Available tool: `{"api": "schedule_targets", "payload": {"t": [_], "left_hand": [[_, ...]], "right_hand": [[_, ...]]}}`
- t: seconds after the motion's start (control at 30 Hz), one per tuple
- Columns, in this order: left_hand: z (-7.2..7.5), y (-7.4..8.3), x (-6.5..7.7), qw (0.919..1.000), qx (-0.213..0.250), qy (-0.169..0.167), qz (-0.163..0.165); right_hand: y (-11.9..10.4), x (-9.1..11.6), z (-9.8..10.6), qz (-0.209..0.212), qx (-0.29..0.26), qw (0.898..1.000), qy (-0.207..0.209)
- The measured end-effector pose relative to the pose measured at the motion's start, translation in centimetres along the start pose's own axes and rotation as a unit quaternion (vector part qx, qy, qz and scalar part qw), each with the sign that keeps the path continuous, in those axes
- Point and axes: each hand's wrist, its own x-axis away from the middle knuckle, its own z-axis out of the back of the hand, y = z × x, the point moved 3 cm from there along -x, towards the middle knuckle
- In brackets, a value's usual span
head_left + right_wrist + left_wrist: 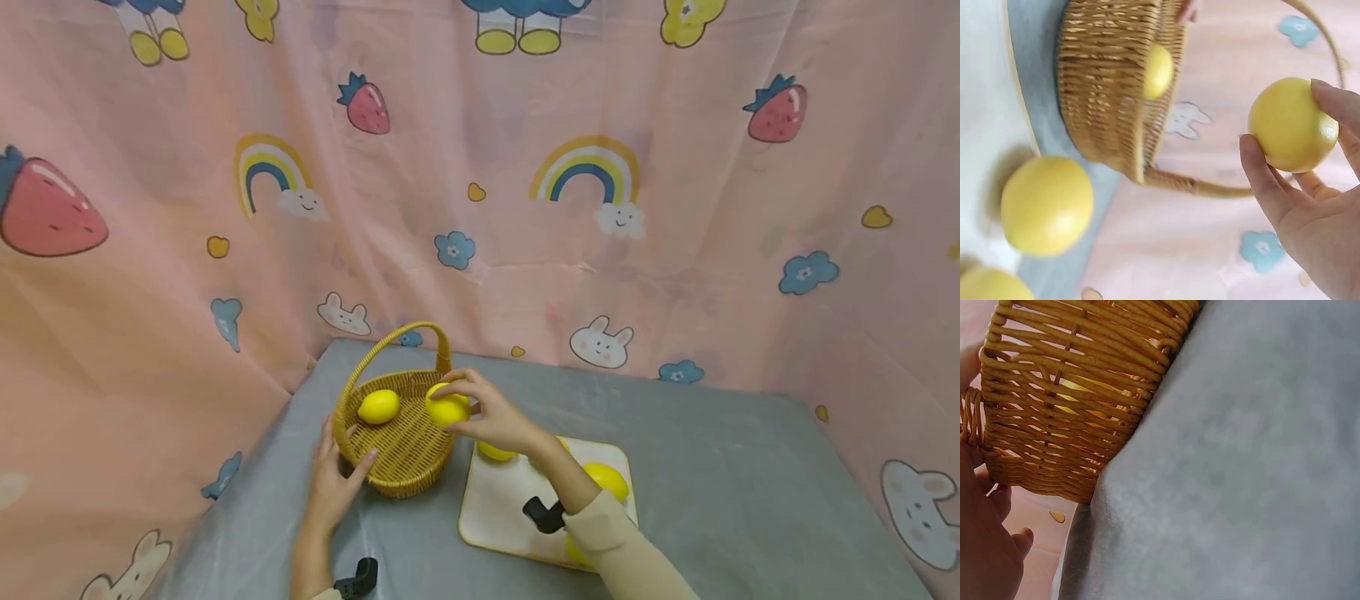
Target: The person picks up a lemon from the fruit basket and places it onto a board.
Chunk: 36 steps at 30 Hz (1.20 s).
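A yellow wicker basket with an arched handle stands on the grey cloth. At its left side my left hand grips the rim near the handle's base, thumb toward the front; some fingers are hidden behind the wicker. One lemon lies inside the basket, on the left. Over the basket's right edge, my right hand holds another lemon between thumb and fingertips. In the right wrist view this held lemon is apart from the basket wall. Through the weave in the left wrist view, some yellow shows.
Right of the basket lies a white board with a thin yellow edge. Several lemons rest on it, one lemon at its right side, others partly behind my right arm. A pink patterned curtain rises behind the cloth-covered table.
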Motion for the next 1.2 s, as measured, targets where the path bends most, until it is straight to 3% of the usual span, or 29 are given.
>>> {"api": "schedule_targets", "payload": {"t": [0.17, 0.37, 0.63, 0.87, 1.2], "left_hand": [[0.0, 0.0, 0.0, 1.0, -0.002, -0.001, 0.003], [-0.1, -0.1, 0.1, 1.0, -0.004, -0.002, 0.004], [-0.1, 0.0, 0.0, 1.0, -0.001, -0.002, 0.002], [0.0, 0.0, 0.0, 0.9999, -0.002, -0.008, 0.009], [-0.1, -0.1, 0.1, 0.9998, -0.007, -0.011, 0.016]], "right_hand": [[-1.0, 2.7, 2.1, 0.006, 0.002, 1.0, 0.016], [-1.1, 6.3, 3.2, 0.004, 0.005, 1.0, 0.012], [0.7, 10.3, 3.3, -0.051, -0.012, 0.999, 0.007], [2.2, 12.5, 2.9, -0.066, -0.037, 0.997, 0.0], [3.8, 14.0, 2.0, -0.069, -0.046, 0.996, -0.026]]}}
